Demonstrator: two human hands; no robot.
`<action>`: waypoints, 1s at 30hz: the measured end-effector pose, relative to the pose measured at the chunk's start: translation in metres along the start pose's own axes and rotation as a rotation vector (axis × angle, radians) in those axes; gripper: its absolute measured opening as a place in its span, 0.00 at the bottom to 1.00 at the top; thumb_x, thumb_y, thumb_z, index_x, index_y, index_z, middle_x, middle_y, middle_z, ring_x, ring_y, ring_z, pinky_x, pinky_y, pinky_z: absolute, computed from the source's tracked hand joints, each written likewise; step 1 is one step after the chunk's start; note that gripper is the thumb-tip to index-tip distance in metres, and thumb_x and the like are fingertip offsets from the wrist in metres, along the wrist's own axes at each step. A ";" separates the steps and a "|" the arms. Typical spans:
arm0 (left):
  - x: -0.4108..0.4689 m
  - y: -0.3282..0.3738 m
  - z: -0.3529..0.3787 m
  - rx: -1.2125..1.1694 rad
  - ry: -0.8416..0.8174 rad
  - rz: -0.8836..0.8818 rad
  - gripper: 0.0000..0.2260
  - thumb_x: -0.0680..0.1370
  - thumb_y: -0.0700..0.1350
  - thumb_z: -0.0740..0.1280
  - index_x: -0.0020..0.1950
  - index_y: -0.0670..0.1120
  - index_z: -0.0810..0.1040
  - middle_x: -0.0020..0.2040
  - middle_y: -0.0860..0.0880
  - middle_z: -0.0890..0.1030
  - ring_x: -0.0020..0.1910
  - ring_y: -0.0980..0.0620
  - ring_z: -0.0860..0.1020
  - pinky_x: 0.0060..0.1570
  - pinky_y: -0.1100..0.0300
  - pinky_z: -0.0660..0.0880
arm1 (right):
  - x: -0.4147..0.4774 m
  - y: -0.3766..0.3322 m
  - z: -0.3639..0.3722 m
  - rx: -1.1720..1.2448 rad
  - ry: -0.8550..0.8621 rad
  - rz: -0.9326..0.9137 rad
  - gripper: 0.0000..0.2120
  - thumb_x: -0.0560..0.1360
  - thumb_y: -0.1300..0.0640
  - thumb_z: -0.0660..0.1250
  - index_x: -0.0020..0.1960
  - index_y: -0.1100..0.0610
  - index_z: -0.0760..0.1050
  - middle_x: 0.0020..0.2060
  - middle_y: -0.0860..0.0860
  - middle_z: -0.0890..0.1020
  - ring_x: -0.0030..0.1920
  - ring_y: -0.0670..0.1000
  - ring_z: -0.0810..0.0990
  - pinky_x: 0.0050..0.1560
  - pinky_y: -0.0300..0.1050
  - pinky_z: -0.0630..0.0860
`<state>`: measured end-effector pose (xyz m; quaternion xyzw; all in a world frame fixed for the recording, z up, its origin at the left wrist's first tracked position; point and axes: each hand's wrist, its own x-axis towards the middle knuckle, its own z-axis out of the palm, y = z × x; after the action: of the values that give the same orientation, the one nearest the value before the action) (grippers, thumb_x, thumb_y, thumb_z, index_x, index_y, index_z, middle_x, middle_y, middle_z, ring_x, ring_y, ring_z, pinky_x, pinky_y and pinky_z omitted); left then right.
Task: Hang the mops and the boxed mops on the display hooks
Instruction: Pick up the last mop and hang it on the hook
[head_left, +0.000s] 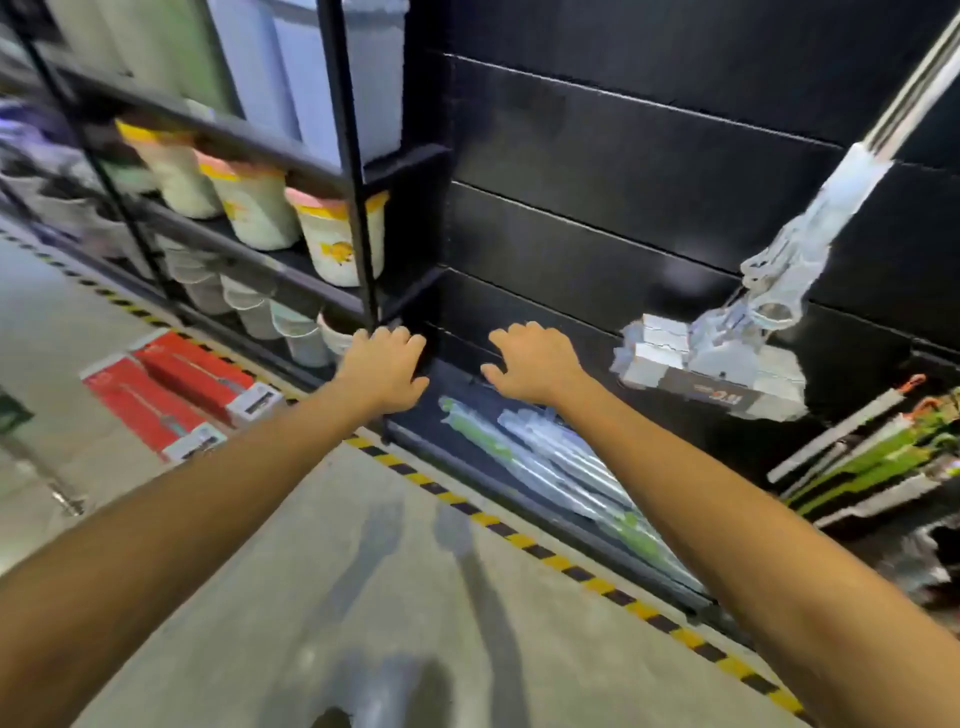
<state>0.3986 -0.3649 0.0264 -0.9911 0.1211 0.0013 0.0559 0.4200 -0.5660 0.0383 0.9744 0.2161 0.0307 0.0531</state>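
Note:
Both my arms reach forward and down toward the bottom of a black slatted display wall (597, 171). My left hand (382, 366) and my right hand (535, 361) hover with loosely curled fingers and hold nothing. Just beyond and below them, several wrapped mops (550, 467) with green and white parts lie on the black base shelf. A silver flat mop (727, 358) in clear wrap hangs against the wall at the right, its handle rising to the upper right. Two red mop boxes (176, 395) lie on the floor at the left.
A black rack (358, 171) at the left holds buckets and bins on several shelves. More green and white mops (878, 457) lie at the far right. A yellow and black striped line (519, 538) runs along the concrete floor in front of the display.

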 end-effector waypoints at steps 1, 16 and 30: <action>-0.018 -0.024 0.012 -0.022 -0.024 -0.052 0.23 0.79 0.56 0.60 0.69 0.46 0.66 0.66 0.44 0.71 0.65 0.41 0.71 0.63 0.47 0.68 | 0.010 -0.028 0.003 0.003 -0.016 -0.053 0.23 0.79 0.44 0.57 0.66 0.58 0.70 0.58 0.58 0.77 0.58 0.60 0.74 0.51 0.51 0.72; -0.252 -0.408 0.122 -0.048 -0.277 -0.594 0.23 0.79 0.56 0.59 0.70 0.45 0.67 0.66 0.43 0.73 0.64 0.43 0.72 0.61 0.49 0.69 | 0.182 -0.485 0.015 0.128 -0.133 -0.558 0.21 0.78 0.45 0.59 0.65 0.57 0.71 0.60 0.57 0.77 0.60 0.60 0.75 0.55 0.53 0.73; -0.266 -0.669 0.180 -0.112 -0.299 -0.760 0.23 0.79 0.55 0.61 0.70 0.45 0.68 0.65 0.45 0.75 0.61 0.45 0.75 0.60 0.51 0.72 | 0.367 -0.741 0.039 0.047 -0.179 -0.798 0.22 0.79 0.46 0.57 0.68 0.57 0.68 0.61 0.56 0.77 0.61 0.59 0.75 0.55 0.52 0.73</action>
<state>0.3033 0.3638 -0.0744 -0.9556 -0.2633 0.1314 0.0153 0.4458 0.2543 -0.0736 0.8138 0.5725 -0.0822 0.0572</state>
